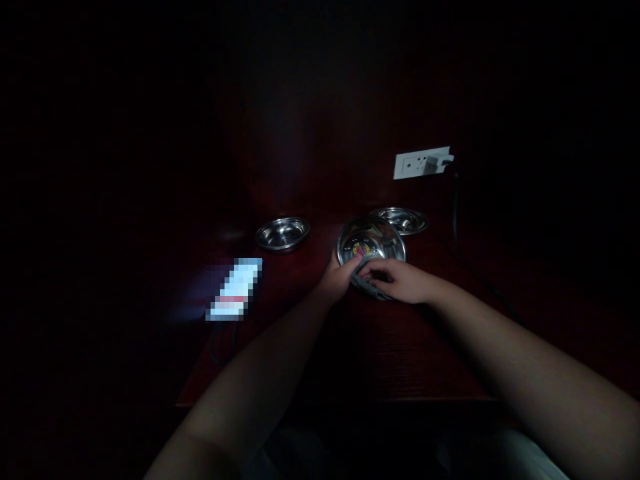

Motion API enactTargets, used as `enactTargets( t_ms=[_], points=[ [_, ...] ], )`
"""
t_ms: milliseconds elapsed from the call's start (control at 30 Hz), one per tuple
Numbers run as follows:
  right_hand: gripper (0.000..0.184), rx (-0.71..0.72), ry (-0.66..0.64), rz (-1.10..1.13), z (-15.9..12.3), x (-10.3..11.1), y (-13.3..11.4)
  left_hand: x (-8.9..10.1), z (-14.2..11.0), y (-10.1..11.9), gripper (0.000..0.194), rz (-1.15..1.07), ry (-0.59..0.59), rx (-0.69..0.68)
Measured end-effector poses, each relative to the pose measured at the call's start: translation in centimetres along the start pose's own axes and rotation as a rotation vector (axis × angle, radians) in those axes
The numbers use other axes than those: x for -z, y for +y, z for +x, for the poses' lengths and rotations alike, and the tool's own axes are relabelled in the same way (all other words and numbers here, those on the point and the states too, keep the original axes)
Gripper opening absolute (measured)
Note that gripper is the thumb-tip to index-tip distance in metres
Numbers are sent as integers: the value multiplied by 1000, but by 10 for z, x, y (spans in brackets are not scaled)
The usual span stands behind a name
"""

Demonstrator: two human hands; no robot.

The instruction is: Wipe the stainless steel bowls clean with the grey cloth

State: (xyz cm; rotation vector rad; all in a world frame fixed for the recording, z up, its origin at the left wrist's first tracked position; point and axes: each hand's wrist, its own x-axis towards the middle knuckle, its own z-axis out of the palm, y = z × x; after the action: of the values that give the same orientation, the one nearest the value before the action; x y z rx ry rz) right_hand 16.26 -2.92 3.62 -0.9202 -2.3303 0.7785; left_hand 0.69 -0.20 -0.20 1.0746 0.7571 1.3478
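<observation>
My bare hands (336, 279) (400, 280): 2 | deep round steel bowl (373, 238): 1 | shallow round steel dishes (283, 235) (406, 221): 2 | grey cloth (369, 287): 1 | glowing rectangular screen (235, 288): 1 | white rectangular socket (411, 166): 1

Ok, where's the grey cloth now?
The grey cloth is just right of centre in the head view, at the right hand, against the near rim of the held metal bowl.

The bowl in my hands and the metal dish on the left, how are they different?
The bowl is tilted and gripped by the left hand, while the dish rests on the table, untouched.
The bowl has a colourful sticker inside; the dish shows none.
The bowl looks deeper; the dish looks shallower.
Both are round, shiny and silvery.
</observation>
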Motion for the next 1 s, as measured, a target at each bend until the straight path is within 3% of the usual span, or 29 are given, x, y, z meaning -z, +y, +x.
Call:
enactTargets(
  t_ms=[200,400,567,1000],
  points=[
    [27,36,-45,13,-3,4,-6,-4,-3,7,54,49,-6,-57],
    [56,68,-44,-87,-5,5,-4,-4,-2,6,51,34,-24,-66],
    [62,71,-35,-132,-5,3,2,-2,0,4,47,40,-23,-50],
    [36,75,-18,-115,-3,1,-2,2,3,-2,57,33,-11,-43]
  ],
)
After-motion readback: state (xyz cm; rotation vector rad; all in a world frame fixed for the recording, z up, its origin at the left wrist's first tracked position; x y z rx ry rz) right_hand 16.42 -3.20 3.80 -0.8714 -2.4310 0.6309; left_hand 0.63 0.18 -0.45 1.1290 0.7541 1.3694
